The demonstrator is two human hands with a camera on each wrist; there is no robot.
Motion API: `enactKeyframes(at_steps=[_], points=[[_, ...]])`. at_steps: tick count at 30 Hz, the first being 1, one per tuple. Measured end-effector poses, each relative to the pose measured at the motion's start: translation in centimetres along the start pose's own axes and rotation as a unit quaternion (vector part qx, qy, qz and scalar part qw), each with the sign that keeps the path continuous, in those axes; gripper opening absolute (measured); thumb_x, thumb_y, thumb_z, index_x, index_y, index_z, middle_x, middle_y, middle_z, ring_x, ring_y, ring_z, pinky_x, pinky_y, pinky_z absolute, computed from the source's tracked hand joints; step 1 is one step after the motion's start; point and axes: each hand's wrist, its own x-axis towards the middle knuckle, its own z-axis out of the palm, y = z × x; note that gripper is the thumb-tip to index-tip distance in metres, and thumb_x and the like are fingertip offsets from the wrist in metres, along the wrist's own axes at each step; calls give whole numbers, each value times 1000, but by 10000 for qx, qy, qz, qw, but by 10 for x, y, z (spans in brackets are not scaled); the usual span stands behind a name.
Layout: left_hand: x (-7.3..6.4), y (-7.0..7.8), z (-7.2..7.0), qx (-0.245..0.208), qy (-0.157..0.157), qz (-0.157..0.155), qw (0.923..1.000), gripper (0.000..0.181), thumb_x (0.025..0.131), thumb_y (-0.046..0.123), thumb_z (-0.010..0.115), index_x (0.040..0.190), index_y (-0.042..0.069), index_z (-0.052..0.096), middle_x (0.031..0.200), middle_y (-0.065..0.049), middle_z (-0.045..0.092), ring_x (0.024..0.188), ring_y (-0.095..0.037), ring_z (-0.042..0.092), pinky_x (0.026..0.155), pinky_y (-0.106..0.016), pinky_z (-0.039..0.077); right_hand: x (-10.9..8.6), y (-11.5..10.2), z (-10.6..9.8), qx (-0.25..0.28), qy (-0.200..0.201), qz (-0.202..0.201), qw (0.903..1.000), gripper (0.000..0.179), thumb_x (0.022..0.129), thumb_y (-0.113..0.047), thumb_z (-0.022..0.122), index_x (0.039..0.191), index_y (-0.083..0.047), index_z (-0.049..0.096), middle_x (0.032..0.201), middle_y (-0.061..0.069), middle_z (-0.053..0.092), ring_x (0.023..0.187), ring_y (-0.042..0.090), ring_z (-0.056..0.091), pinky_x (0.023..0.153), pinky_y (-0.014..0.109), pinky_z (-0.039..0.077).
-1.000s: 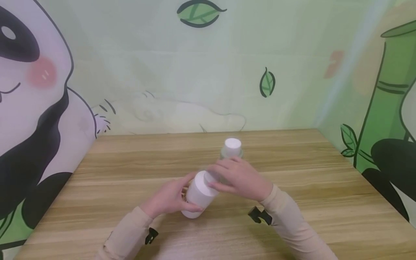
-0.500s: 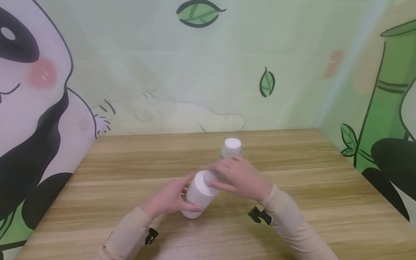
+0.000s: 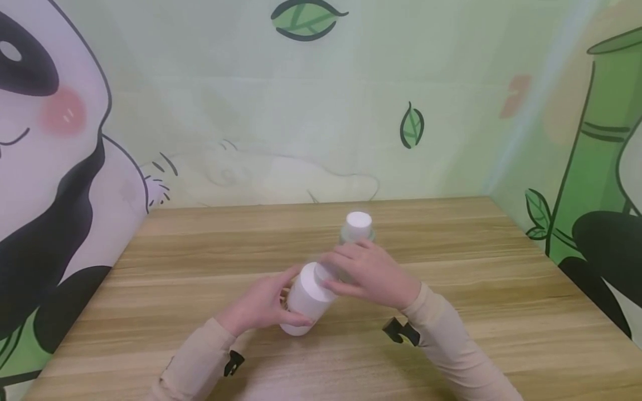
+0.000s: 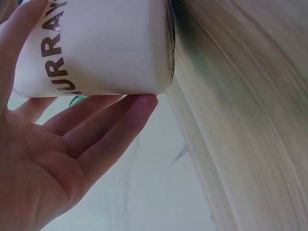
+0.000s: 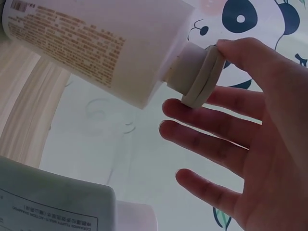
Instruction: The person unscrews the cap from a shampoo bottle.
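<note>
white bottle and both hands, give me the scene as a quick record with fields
white bottle: tilted, cap end away from the person
markings: brown lettering on its side
cap: on the neck end
left grip: holds the bottle's body, thumb on the near side
right grip: pinches the cap between thumb and fingers
second bottle: pale green, upright, white top on, partly hidden behind the right grip
surface: wooden table
backdrop: pale green, printed with pandas and leaves
base touching table: cannot tell
</note>
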Motion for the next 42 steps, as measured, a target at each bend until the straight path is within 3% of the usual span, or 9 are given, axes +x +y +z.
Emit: enactKeyframes(at_steps=[8, 25, 33, 42], points=[[-1, 0, 0, 50, -17, 45, 10000, 88, 69, 40, 85, 142, 18, 42, 119, -15, 68, 101, -31, 69, 81, -39, 58, 0, -1, 0, 162, -154, 305, 9993, 39, 89, -40, 64, 116, -12, 65, 112, 0, 72, 105, 16, 67, 94, 42, 50], [-1, 2, -1, -32, -18, 39, 10000, 90, 69, 37, 86, 143, 16, 40, 120, -15, 67, 102, -30, 68, 81, -38, 58, 2, -2, 0, -152, -31, -14, 9999, 35, 86, -36, 68, 112, -13, 67, 105, -1, 73, 98, 17, 67, 93, 39, 50], [-1, 4, 0, 106, -65, -56, 9999, 90, 69, 39, 86, 144, 17, 40, 121, -12, 67, 103, -28, 68, 82, -37, 57, 0, -3, -1, 33, -191, 144, 9997, 40, 86, -39, 68, 115, -12, 65, 108, 0, 72, 103, 18, 66, 94, 41, 49], [-2, 5, 2, -109, -125, -187, 9997, 90, 69, 39, 86, 144, 20, 40, 123, -10, 66, 104, -28, 67, 83, -38, 57, 1, -3, 0, 65, -114, 143, 9998, 36, 88, -41, 65, 111, -13, 66, 107, 1, 73, 102, 19, 67, 96, 43, 49]])
